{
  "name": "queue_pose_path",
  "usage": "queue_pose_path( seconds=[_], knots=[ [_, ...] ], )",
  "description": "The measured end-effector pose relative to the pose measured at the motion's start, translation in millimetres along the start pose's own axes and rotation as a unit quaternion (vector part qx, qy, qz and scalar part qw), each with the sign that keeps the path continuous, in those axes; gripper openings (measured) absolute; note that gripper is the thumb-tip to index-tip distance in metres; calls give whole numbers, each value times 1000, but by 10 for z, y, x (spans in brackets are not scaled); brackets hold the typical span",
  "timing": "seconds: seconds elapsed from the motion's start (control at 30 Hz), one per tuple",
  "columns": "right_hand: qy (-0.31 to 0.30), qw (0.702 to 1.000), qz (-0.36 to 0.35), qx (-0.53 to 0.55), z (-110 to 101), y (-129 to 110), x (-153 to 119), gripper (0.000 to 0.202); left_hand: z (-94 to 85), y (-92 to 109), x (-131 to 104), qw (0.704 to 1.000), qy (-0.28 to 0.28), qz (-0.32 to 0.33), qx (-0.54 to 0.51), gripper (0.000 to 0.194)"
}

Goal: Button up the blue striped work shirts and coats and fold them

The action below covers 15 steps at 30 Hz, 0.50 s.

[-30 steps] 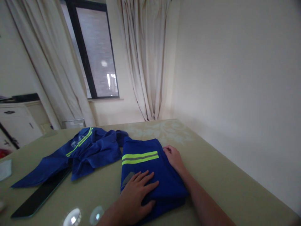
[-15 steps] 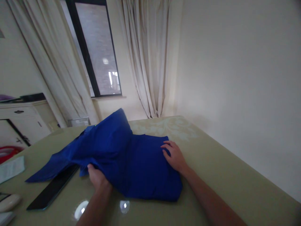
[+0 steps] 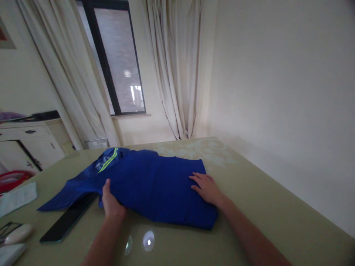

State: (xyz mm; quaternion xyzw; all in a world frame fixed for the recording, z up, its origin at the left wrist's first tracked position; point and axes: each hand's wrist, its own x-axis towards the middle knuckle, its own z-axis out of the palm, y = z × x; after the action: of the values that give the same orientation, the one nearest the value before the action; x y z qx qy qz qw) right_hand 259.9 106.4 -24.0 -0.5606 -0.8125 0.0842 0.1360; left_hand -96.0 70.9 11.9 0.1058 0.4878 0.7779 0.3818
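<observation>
A blue work jacket (image 3: 163,184) lies mostly flat on the table, with a yellow-green and silver strip across its far left part. One sleeve reaches out to the left. My left hand (image 3: 112,203) grips the jacket's near edge, thumb on top and the other fingers hidden beneath the cloth. At the right end, my right hand (image 3: 206,188) rests flat on the fabric with its fingers spread.
Partly under the sleeve is a dark flat slab (image 3: 65,223). Left of it lie a sheet of paper (image 3: 19,197), a pale computer mouse (image 3: 20,234) and a red round object (image 3: 16,181). The green table (image 3: 249,199) meets a wall on the right.
The raised fold of the jacket has come down flat, uncovering the bright strip. My left hand has moved slightly up along the near edge. My right hand stays on the right end.
</observation>
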Motion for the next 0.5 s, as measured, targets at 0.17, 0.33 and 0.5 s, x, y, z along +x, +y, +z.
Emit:
queue_pose_path(
  seconds=[0.17, 0.33, 0.5],
  knots=[
    [8, 999, 16, -29, 13, 52, -3, 44, 66, 8, -64, 998, 37, -46, 28, 45],
    [43, 996, 66, -45, 37, 332, 15, 47, -52, -159, -252, 956, -215, -68, 187, 38],
    [123, 985, 112, -52, 125, 632, 24, 44, -58, -266, -579, 805, -464, -16, 369, 31]
  ],
)
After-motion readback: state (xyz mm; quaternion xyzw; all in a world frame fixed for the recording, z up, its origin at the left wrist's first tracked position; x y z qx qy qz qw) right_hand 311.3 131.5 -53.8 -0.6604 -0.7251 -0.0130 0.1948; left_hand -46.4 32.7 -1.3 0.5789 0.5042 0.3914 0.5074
